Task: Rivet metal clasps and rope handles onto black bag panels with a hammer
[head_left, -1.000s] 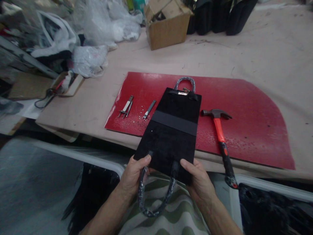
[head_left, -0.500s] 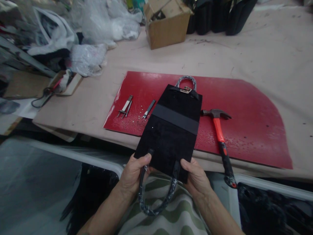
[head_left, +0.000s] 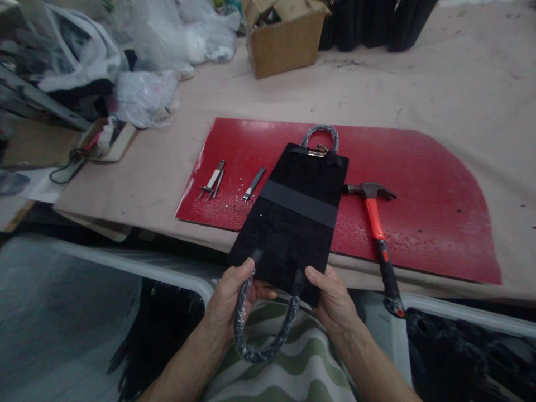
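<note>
A flat black handbag panel (head_left: 288, 229) with a plastic-wrapped handle at each end lies partly on a red board (head_left: 419, 190), its near end held over the table edge. My left hand (head_left: 234, 293) grips the near left corner, thumb on top by the base of the near handle (head_left: 268, 353). My right hand (head_left: 335, 296) pinches the near right edge, thumb on top and fingers underneath. At the far end sit a metal clasp (head_left: 319, 152) and the other handle (head_left: 320, 129). A claw hammer (head_left: 379, 229) with a red and black grip lies to the right.
Left of the panel are a pronged punch (head_left: 215, 177), another metal punch (head_left: 253, 184) and small scattered bits. A cardboard box (head_left: 287, 47) stands at the back, near clear plastic bags (head_left: 146, 95). Bins with black contents sit below the table edge.
The near end of the panel has shifted slightly left with both hands. More of my left fingers show beneath it. The view has also moved slightly.
</note>
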Demonstrator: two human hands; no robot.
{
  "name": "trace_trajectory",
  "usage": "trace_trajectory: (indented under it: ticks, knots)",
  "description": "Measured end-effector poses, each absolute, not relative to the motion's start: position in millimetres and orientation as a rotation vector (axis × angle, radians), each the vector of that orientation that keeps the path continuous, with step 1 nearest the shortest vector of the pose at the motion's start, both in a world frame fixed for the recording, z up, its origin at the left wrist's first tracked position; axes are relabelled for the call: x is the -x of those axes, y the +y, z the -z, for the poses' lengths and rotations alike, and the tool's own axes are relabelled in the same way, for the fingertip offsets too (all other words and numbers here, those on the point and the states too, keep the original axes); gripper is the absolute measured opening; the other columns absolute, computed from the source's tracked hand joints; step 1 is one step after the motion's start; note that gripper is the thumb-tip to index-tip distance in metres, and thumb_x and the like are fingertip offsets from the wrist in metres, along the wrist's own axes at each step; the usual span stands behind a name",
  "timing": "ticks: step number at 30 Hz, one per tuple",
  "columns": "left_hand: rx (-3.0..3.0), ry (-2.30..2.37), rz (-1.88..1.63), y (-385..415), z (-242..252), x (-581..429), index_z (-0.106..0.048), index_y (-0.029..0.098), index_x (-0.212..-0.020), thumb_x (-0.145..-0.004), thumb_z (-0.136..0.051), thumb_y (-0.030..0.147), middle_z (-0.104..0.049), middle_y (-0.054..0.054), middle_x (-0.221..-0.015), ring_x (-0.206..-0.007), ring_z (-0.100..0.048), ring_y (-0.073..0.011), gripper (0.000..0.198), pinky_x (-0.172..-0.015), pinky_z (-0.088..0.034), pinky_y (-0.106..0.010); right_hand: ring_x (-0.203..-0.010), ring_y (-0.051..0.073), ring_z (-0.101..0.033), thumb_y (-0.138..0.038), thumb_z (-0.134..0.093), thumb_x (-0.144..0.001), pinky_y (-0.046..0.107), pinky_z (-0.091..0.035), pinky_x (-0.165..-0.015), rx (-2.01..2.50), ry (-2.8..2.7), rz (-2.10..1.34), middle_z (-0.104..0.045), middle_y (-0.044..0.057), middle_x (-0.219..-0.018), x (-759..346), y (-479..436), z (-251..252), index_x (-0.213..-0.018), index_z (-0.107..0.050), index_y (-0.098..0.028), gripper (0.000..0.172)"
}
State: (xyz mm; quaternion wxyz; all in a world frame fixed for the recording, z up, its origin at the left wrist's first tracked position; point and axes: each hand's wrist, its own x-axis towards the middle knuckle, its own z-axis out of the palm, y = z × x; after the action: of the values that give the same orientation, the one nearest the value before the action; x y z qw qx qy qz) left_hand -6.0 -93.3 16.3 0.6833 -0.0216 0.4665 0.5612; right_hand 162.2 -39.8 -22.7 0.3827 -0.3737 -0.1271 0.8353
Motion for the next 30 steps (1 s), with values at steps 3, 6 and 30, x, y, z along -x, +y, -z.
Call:
trace_trajectory:
  ticks: [3,6,30]
  knots:
    - [0.021,1.032,-1.29,-99,-16,4,-0.06,0.012,-0.059,-0.075,-0.083,0.036,-0.072,-0.01,-0.081,-0.075,-0.071,-0.0246,0.037,-0.076,-0.063,-0.04,-0.104,0.033,-0.069,-0.032,-0.088,-0.067,0.049,-0.054,-0.097,0.947,-0.314,-2.142,-0.074,0.01,-0.108,-163,-40,23,-0.107,-0.074,-0.019,0.044]
    - [-0.026,1.078,-1.226,-104,-16,5,-0.056,0.013,-0.052,-0.069,-0.086,0.033,-0.071,-0.01,-0.073,-0.08,-0.072,-0.0289,0.04,-0.076,-0.062,-0.041,-0.102,0.033,-0.069,-0.032,-0.088,-0.068,0.049,-0.054,-0.096,0.945,-0.3,-2.143,-0.074,0.01,-0.108,-163,-39,23,-0.109,-0.073,-0.02,0.046]
    - [-0.28,1.271,-1.103,-97,-6,-1,-0.077,0.006,-0.075,-0.072,-0.083,0.033,-0.074,-0.016,-0.081,-0.079,-0.072,-0.0302,0.027,-0.073,-0.058,-0.035,-0.106,0.032,-0.068,-0.035,-0.088,-0.066,0.047,-0.054,-0.096,0.864,-0.286,-2.179,-0.073,0.008,-0.111,-165,-36,33,-0.107,-0.072,-0.022,0.045]
